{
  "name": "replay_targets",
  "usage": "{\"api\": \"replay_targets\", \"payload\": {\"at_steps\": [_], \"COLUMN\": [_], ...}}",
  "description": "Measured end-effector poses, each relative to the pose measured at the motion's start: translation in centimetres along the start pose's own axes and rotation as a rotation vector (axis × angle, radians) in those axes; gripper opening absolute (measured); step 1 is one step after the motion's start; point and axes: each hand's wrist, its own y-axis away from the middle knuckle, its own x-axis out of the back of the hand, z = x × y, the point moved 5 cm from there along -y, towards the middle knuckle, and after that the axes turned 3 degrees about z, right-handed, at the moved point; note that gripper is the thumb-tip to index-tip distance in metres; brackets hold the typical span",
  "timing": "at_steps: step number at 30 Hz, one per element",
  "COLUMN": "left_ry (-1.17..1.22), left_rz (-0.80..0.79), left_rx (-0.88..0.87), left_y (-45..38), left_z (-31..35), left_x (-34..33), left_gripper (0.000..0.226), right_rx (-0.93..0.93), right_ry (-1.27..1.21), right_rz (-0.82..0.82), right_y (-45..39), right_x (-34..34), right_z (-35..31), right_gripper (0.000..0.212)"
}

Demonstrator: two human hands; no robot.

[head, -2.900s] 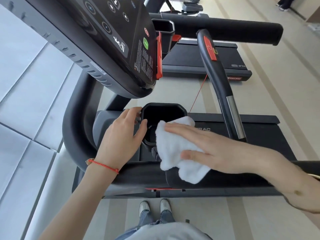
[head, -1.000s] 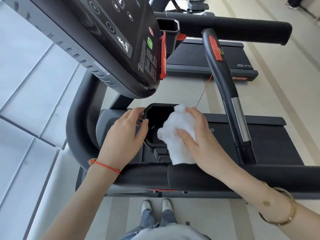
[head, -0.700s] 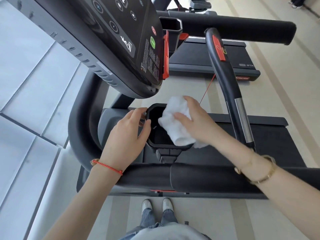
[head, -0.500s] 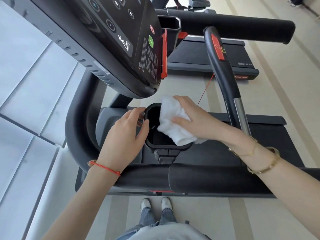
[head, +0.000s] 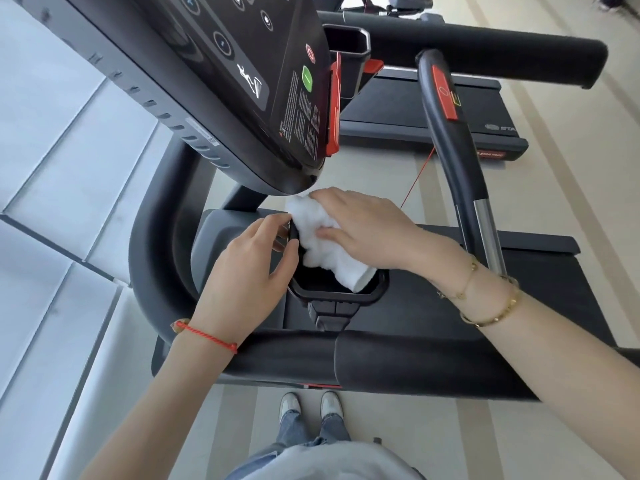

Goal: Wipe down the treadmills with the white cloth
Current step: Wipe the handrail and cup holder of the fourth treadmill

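A big black treadmill (head: 433, 358) fills most of the view, and its dark console (head: 242, 81) hangs over the top. A second treadmill (head: 415, 109) stands behind it. A curved black handle (head: 450, 140) with a red patch rises on the right. Below the console sits a black cup holder (head: 339, 292). The left hand (head: 249, 271) grips the cup holder's left rim, thumb and fingers curled round it. The right hand (head: 367, 230) presses the white cloth (head: 325, 244) down on the holder's top edge, fingers bent over the cloth and holding it.
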Motion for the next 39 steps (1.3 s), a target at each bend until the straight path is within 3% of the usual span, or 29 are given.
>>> {"api": "replay_targets", "payload": {"at_steps": [5, 14, 20, 28, 31, 35, 39], "left_ry": [0.004, 0.003, -0.001, -0.001, -0.008, -0.015, -0.020], "left_rz": [0.011, -0.010, -0.011, 0.013, 0.011, -0.008, -0.002], "left_rx": [-0.007, 0.009, 0.007, 0.000, -0.004, -0.003, 0.005], "left_y": [0.0, 0.1, 0.0, 0.1, 0.1, 0.0, 0.1], "left_z": [0.0, 0.2, 0.2, 0.0, 0.1, 0.2, 0.4], "left_x": [0.0, 0.1, 0.2, 0.0, 0.1, 0.2, 0.3], "left_gripper": [0.033, 0.033, 0.035, 0.034, 0.035, 0.038, 0.035], "right_rx": [-0.175, 0.021, -0.230, -0.040, -0.054, -0.137, -0.097], "right_ry": [-0.280, 0.049, -0.280, -0.082, -0.078, -0.259, -0.182], "right_rz": [-0.114, -0.019, -0.006, -0.071, -0.039, -0.052, -0.086], "right_y": [3.4, -1.1, 3.1, -1.3, -0.2, 2.8, 1.7], "right_x": [0.5, 0.2, -0.2, 0.2, 0.1, 0.0, 0.1], "right_z": [3.1, -0.4, 3.2, 0.5, 1.0, 3.0, 2.0], "right_gripper": [0.040, 0.029, 0.026, 0.030, 0.028, 0.033, 0.038]}}
